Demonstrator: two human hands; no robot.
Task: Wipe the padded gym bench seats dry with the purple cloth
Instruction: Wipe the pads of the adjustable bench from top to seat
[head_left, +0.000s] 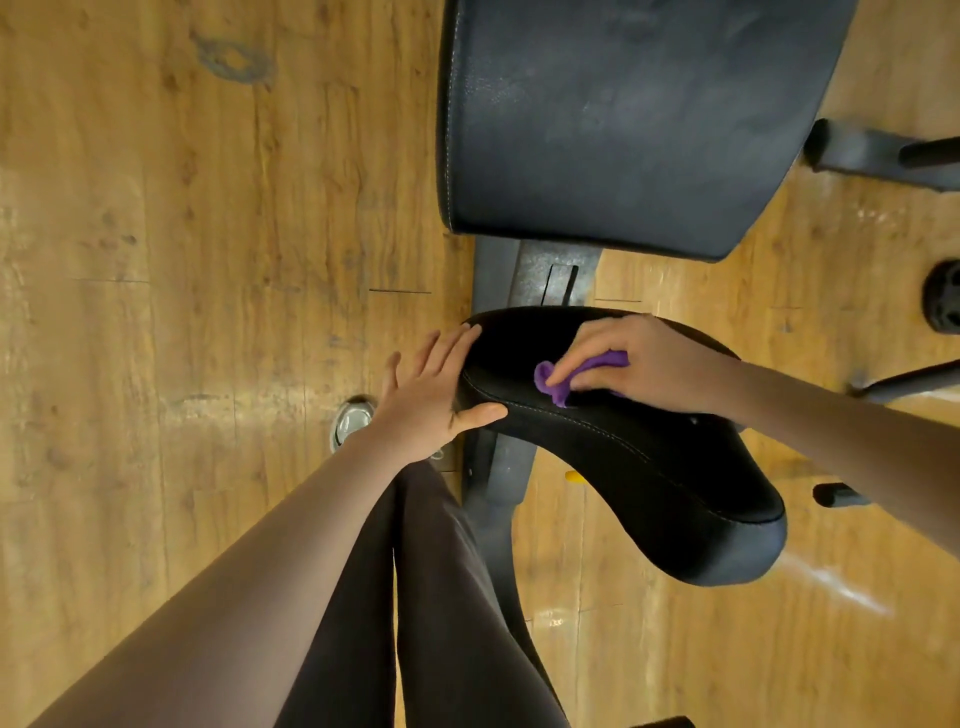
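A black padded seat (639, 467) with white stitching sits at the centre, tilted toward me. Beyond it lies the larger dark padded back pad (623, 119), with faint smears on its surface. My right hand (644, 364) presses a bunched purple cloth (558, 376) onto the upper part of the seat, fingers curled over it. My left hand (434, 384) rests flat with straight fingers against the seat's left edge, thumb on the stitched rim. Most of the cloth is hidden under my right hand.
The grey metal bench frame (498, 467) runs under the pads. Wooden floor (208, 260) spreads all around. A round metal floor fitting (353, 421) lies left of the frame. Black frame legs and a roller (943, 304) stand at right. My dark trouser legs (415, 597) are below.
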